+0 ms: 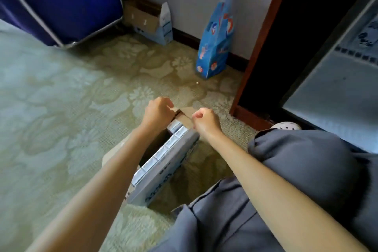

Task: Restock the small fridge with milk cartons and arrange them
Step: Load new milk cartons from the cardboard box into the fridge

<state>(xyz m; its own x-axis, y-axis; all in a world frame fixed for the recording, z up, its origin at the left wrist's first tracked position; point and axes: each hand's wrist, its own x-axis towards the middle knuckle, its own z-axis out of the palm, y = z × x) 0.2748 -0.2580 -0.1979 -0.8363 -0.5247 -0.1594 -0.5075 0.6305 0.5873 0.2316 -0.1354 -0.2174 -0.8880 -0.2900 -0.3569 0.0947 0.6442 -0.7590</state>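
Observation:
A long cardboard milk case lies on the carpet in front of me, its top partly open. A row of several small white-and-blue milk cartons shows inside. My left hand and my right hand are both closed on the brown end flap at the case's far end, one on each side. The small fridge stands at the right, with its pale door swung open.
A tall blue printed bag leans against the wall. Another opened cardboard case sits in the far corner beside a blue fabric wardrobe. A dark wooden cabinet frame borders the fridge. My grey-clothed knee is at the right.

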